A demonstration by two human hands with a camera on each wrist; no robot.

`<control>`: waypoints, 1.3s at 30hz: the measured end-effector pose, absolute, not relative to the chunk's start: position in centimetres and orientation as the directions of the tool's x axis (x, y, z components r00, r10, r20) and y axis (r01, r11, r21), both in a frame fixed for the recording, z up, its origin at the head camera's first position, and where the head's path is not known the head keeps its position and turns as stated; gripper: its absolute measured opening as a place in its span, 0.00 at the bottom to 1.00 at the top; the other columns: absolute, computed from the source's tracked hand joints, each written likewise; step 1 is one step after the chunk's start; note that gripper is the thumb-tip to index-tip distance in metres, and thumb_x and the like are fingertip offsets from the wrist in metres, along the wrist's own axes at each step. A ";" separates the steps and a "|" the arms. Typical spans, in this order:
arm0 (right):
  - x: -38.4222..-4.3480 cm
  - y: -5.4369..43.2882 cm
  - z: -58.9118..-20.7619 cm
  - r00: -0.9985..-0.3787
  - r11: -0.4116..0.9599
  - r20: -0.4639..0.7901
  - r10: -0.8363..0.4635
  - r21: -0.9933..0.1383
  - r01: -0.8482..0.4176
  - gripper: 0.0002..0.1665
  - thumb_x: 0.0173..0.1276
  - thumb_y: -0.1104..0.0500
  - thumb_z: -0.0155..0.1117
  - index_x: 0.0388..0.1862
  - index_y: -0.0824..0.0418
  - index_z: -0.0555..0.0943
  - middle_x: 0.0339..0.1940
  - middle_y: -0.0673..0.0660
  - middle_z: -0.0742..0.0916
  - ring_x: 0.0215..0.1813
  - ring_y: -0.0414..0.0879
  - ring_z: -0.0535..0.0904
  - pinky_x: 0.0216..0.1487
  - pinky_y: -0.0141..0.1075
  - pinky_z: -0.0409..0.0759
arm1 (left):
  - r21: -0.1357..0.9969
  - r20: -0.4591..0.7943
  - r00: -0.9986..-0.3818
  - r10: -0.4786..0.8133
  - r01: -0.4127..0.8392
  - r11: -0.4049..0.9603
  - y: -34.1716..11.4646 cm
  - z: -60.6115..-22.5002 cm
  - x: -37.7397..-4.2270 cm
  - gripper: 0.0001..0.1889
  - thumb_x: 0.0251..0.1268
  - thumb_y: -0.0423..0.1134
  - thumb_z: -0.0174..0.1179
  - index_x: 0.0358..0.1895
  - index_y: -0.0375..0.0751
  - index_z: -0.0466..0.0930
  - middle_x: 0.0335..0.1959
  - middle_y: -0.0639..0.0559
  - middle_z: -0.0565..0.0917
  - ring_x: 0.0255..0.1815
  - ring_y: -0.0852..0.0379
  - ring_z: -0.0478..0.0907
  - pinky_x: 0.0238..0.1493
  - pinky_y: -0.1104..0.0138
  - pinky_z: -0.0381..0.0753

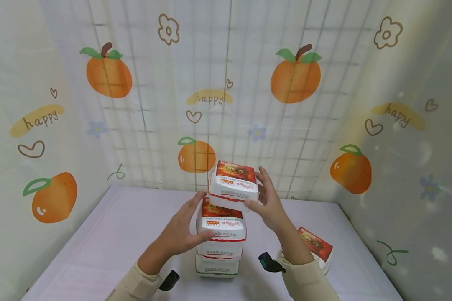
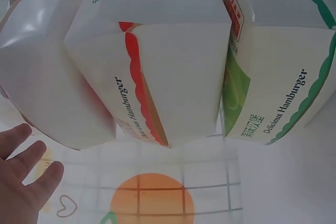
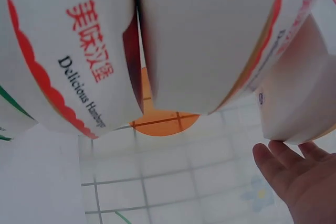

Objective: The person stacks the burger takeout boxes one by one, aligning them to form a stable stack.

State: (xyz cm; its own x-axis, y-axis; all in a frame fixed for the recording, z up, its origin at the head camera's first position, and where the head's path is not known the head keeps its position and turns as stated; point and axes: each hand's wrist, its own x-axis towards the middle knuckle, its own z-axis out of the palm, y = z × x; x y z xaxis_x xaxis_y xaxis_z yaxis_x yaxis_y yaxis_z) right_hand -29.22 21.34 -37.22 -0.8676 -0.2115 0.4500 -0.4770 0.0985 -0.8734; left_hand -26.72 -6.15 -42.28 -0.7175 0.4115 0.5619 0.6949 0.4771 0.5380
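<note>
My right hand (image 1: 269, 205) holds a white hamburger box (image 1: 234, 184) with a red burger picture on its lid, thumb at the front and fingers along the right side. This box is tilted and close over a stack of similar boxes. The stack's upper box (image 1: 226, 223) has a red lid picture, the middle box (image 1: 220, 251) has red trim, and the bottom box (image 1: 216, 268) has green trim. Beside the upper box is my left hand (image 1: 178, 230), thumb near its front and fingers spread. In the left wrist view, those fingers (image 2: 44, 184) look fairly straight.
Another red-topped hamburger box (image 1: 317, 246) lies on the white table (image 1: 135, 225) at the right, partly hidden behind my right forearm. A curtain (image 1: 244, 54) with printed oranges hangs behind and at both sides, with a wire grid showing through at the back.
</note>
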 end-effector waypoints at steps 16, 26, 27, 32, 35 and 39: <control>-28.6 20.9 -37.3 -0.830 0.140 0.495 -0.255 -0.831 -0.539 0.59 0.60 0.58 0.68 0.80 0.47 0.41 0.77 0.55 0.55 0.73 0.58 0.57 0.63 0.63 0.63 | 0.521 0.590 -0.691 0.417 0.721 0.456 -6.0 -41.8 -26.7 0.56 0.55 0.65 0.65 0.79 0.59 0.36 0.75 0.59 0.57 0.72 0.53 0.59 0.61 0.42 0.67; -28.0 20.5 -37.3 -0.821 0.144 0.508 -0.259 -0.820 -0.553 0.59 0.59 0.57 0.69 0.80 0.45 0.43 0.78 0.57 0.54 0.75 0.59 0.55 0.65 0.65 0.58 | 0.522 0.606 -0.691 0.394 0.719 0.458 -5.7 -41.4 -27.0 0.51 0.60 0.63 0.61 0.79 0.60 0.36 0.75 0.60 0.58 0.71 0.54 0.59 0.59 0.42 0.70; -27.9 20.5 -37.3 -0.820 0.140 0.509 -0.261 -0.821 -0.554 0.59 0.59 0.57 0.69 0.80 0.45 0.43 0.78 0.58 0.54 0.75 0.59 0.54 0.65 0.66 0.57 | 0.529 0.603 -0.694 0.393 0.717 0.455 -5.7 -41.4 -27.0 0.51 0.61 0.63 0.60 0.79 0.60 0.36 0.74 0.60 0.58 0.71 0.54 0.60 0.58 0.42 0.70; -27.5 20.4 -37.3 -0.818 0.134 0.511 -0.266 -0.820 -0.556 0.59 0.60 0.57 0.69 0.80 0.44 0.43 0.78 0.56 0.53 0.75 0.60 0.53 0.66 0.66 0.55 | 0.554 0.593 -0.703 0.393 0.710 0.435 -5.7 -41.4 -26.8 0.48 0.65 0.60 0.59 0.79 0.62 0.36 0.73 0.58 0.60 0.70 0.52 0.61 0.57 0.41 0.71; -27.3 20.3 -37.2 -0.815 0.133 0.514 -0.268 -0.818 -0.560 0.59 0.60 0.57 0.69 0.80 0.45 0.43 0.78 0.54 0.53 0.75 0.59 0.54 0.66 0.66 0.54 | 0.553 0.598 -0.698 0.394 0.715 0.428 -5.7 -41.4 -26.9 0.48 0.65 0.59 0.59 0.79 0.60 0.36 0.73 0.56 0.60 0.70 0.51 0.60 0.57 0.40 0.70; -27.0 20.2 -37.2 -0.812 0.140 0.518 -0.268 -0.813 -0.565 0.58 0.60 0.56 0.68 0.80 0.47 0.43 0.79 0.54 0.53 0.75 0.59 0.54 0.66 0.67 0.54 | 0.544 0.609 -0.687 0.397 0.726 0.421 -5.7 -41.3 -26.9 0.48 0.66 0.58 0.59 0.80 0.57 0.37 0.74 0.55 0.60 0.72 0.50 0.59 0.59 0.40 0.68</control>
